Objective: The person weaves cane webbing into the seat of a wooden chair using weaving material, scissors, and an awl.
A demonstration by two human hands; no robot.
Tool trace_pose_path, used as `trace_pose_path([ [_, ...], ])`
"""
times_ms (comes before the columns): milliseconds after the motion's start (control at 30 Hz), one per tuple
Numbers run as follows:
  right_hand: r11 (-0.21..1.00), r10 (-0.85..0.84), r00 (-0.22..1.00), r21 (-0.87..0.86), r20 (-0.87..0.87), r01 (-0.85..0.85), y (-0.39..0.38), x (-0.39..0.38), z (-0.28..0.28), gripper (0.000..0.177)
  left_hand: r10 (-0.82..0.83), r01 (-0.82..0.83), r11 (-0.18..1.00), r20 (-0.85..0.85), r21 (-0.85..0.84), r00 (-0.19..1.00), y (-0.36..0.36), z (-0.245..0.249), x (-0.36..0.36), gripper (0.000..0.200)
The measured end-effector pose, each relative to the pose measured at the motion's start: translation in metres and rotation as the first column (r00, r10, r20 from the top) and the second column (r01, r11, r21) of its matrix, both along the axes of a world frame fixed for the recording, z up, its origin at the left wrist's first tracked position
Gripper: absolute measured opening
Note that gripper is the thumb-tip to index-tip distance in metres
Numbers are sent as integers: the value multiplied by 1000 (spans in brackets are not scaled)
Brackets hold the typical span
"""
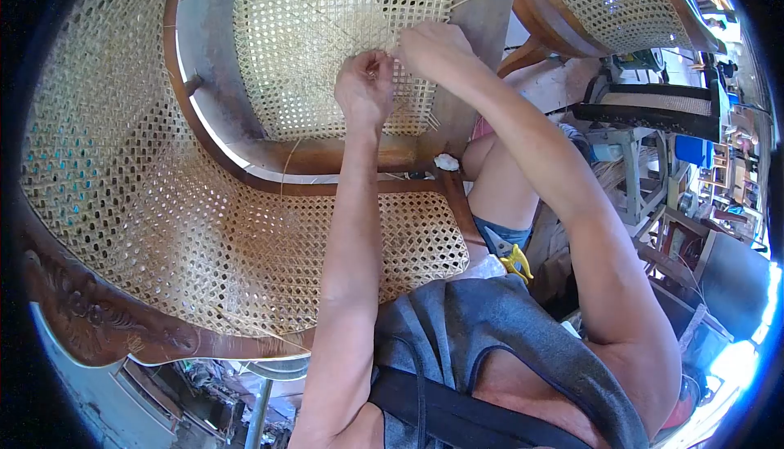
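A woven cane panel (294,49) is set in a wooden frame (351,157), with loose strand ends sticking out along its right side. Over the lower middle of the panel is my left hand (365,90), its fingers curled together in a pinch; what lies between them is too small to make out. Just to its right, my right hand (433,47) is bent down against the weave with its fingers pressed together, their tips partly hidden. A thin loose strand (284,163) curves over the frame's lower left edge.
A large curved cane backrest (163,228) with carved wood fills the left. Yellow-handled snips (516,262) rest by my lap. A white wad (446,162) lies on the frame corner. Another cane piece (612,0), a dark-framed seat (653,106) and a blue container (694,151) are at the right.
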State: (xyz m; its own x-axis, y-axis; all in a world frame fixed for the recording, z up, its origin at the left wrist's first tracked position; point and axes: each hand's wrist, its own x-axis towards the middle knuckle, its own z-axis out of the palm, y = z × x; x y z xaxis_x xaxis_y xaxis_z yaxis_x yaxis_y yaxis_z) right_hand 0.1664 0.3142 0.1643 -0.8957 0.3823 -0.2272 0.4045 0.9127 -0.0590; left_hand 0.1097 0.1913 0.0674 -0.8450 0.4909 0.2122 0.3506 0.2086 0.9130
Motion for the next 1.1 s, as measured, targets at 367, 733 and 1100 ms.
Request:
trace_pose_path([
  [367,964,-256,964,-101,-75,248,37,43,26,37,43,-29,992,-107,122,993,6,-9,11,14],
  [733,954,-205,970,-247,-129,169,4,42,2,22,-381,26,805,483,593,788,-8,31,2,12],
  [1100,999,31,997,-29,-72,-33,-11,17,13,18,-144,-91,902,492,422,859,-8,-5,-5,15],
])
